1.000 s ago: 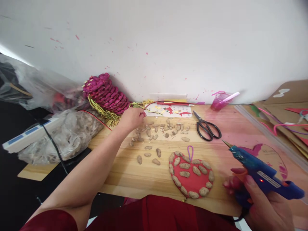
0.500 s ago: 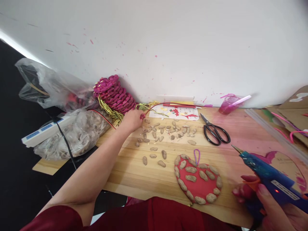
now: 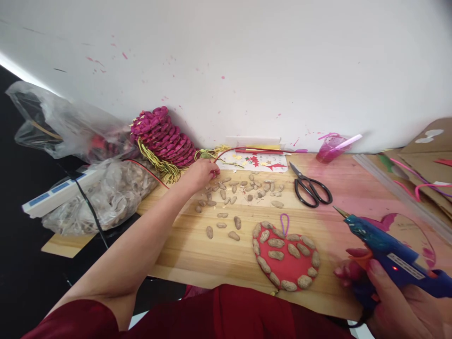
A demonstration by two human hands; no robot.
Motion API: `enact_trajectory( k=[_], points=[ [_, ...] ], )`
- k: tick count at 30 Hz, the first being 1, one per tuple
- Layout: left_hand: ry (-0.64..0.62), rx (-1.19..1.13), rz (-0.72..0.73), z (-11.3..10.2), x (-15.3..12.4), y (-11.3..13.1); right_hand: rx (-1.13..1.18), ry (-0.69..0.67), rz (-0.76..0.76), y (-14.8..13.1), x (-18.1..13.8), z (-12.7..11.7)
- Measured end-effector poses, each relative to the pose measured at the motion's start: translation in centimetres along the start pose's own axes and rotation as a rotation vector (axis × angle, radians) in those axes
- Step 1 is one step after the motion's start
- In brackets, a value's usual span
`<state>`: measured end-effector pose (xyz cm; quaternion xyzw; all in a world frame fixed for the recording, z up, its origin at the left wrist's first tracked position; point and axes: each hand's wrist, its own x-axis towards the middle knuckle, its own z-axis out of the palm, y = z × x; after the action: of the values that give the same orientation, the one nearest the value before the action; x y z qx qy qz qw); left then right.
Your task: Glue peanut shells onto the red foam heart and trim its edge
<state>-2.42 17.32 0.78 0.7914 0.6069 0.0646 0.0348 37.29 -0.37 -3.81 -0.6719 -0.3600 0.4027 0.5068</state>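
Note:
My right hand [image 3: 391, 294] is wrapped round a blue hot glue gun [image 3: 402, 256], its fingers at the orange trigger and its nozzle pointing left above the table. A small red light glows on the gun's side. Left of the gun lies a red heart [image 3: 287, 263] edged with peanuts, with several more on its upper part and a purple loop at the top. My left hand [image 3: 203, 175] reaches to the far side of loose peanuts [image 3: 235, 188], fingers drawn together by a red cord [image 3: 226, 151]; what they pinch is hidden.
Black-handled scissors [image 3: 310, 188] lie behind the heart. Stacked magenta peanut pieces [image 3: 164, 139] lean at the wall beside plastic bags [image 3: 95, 197] and a power strip [image 3: 52, 190]. A cup of pink liquid [image 3: 331, 149] stands near the wall, a paint-stained cardboard heart [image 3: 411, 230] at right.
The camera view has shifted slightly, so everything appears a little further left and higher. My left hand has moved a little toward the peanuts; the right still grips the glue gun.

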Motion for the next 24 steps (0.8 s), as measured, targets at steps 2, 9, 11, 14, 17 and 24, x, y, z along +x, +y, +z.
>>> enact_trajectory(
  k=[2, 9, 11, 14, 17, 24],
  points=[
    [0.003, -0.001, 0.018, 0.0, 0.1, 0.2, 0.034, 0.013, 0.041, -0.7, -0.5, 0.5],
    [-0.017, 0.008, 0.028, 0.1, 0.3, -0.8, 0.235, -0.049, -0.025, -1.2, -1.3, 1.6],
    [-0.015, -0.008, 0.055, 0.1, 0.1, -0.7, 0.242, -0.086, -0.083, -1.0, -1.2, 1.6],
    [0.121, -0.043, 0.116, -0.4, -1.3, 1.5, 0.226, -0.109, -0.162, -0.6, -1.0, 1.5],
    [0.133, -0.164, 0.322, -0.9, -4.3, 6.6, 0.228, -0.122, -0.185, -0.5, -0.9, 1.6],
    [-0.109, -0.189, 0.716, 0.5, -9.1, 17.2, 0.242, -0.136, -0.206, -0.5, -0.9, 1.6]
  ],
)
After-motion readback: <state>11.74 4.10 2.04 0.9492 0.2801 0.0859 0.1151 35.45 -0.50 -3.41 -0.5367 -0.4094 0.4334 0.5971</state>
